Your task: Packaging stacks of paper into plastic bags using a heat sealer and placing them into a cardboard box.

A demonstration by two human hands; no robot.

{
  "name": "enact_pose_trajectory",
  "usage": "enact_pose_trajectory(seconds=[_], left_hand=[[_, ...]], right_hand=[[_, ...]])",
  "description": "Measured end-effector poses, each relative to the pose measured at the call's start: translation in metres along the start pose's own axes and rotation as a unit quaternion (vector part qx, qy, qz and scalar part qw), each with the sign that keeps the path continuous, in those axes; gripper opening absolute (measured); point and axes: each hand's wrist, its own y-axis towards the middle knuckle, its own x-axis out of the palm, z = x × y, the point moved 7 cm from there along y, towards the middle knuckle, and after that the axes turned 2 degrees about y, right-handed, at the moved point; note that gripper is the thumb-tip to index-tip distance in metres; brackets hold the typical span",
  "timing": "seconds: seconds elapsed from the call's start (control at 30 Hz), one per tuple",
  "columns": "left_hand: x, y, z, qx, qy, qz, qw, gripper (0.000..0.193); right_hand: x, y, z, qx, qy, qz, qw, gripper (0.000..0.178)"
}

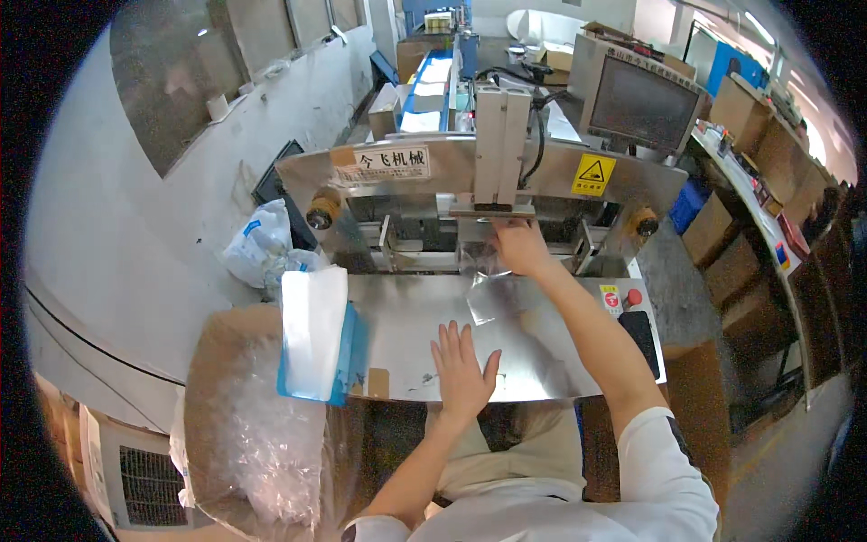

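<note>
My left hand (464,372) lies flat, fingers spread, near the front edge of the metal work table (406,316). Nothing is in it. My right hand (521,247) reaches forward to the machine, just below its flat press head (492,211). Its fingers are bent and closed at the far end of a clear plastic bag (490,300); the fingertips are partly hidden. The bag trails from there back onto the table, its near corner lying on the metal. To the left of my hands, a stack of white sheets (312,316) rests in a blue tray (349,348).
At the lower left stands a large cardboard box (209,361) with crumpled clear plastic inside. A red button (633,297) and a black device (640,343) sit at the table's right end. A monitor (643,101) stands behind the machine, beside a blue conveyor (430,86).
</note>
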Motion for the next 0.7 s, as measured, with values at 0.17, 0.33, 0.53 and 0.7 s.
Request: enact_pose_trajectory(seconds=[0.17,0.33,0.53,0.7], left_hand=[[-0.001,0.003,-0.008,-0.026,-0.021,-0.015,0.999,0.07],[-0.003,0.006,-0.011,-0.059,-0.074,-0.013,0.995,0.072],[-0.004,0.0,-0.028,-0.084,-0.153,0.058,0.983,0.071],[-0.002,-0.003,-0.032,-0.09,-0.167,0.047,0.981,0.07]], right_hand=[[-0.003,0.01,-0.003,0.02,0.013,-0.096,0.995,0.035],[0.008,0.014,0.009,-0.002,0.011,-0.028,1.0,0.031],[0.007,0.014,0.007,-0.005,0.019,-0.078,0.997,0.032],[-0.033,-0.052,-0.003,0.008,0.159,0.089,0.983,0.041]])
